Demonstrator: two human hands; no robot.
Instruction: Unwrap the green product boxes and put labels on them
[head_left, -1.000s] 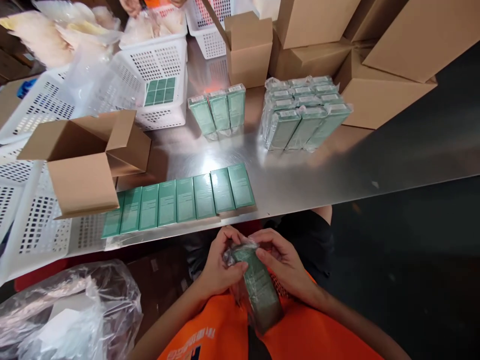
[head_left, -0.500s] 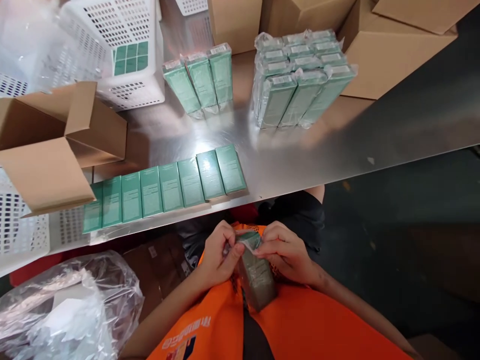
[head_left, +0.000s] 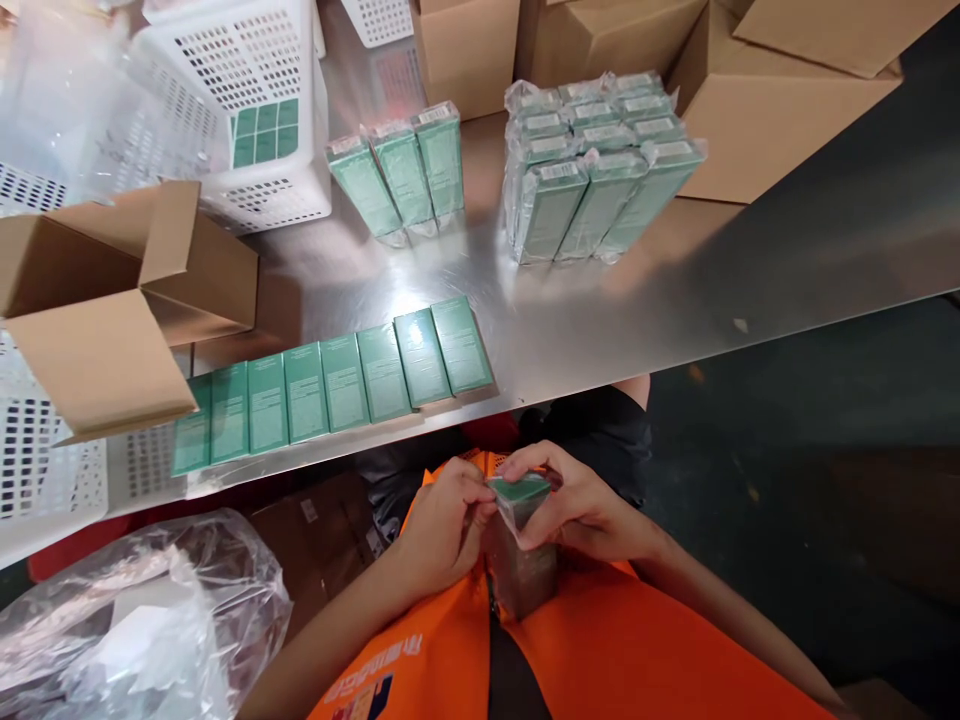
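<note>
While both hands work below the table edge, the left hand [head_left: 442, 520] and the right hand [head_left: 574, 505] pinch a green carton [head_left: 521, 545] wrapped in clear film, fingers closed on its top end, held upright against the orange vest [head_left: 600, 660]; on the steel table [head_left: 675, 300] an open cardboard box [head_left: 112, 300] stands at the left, its inside hidden by the flaps; a white basket [head_left: 247, 120] behind it shows green cartons through its side; a row of flat green cartons [head_left: 337, 375] lies along the near edge; three wrapped cartons [head_left: 401, 170] and a larger wrapped bundle [head_left: 600, 165] stand further back, before closed brown boxes [head_left: 750, 120]; a clear plastic bag [head_left: 135, 620] lies low at the left.
</note>
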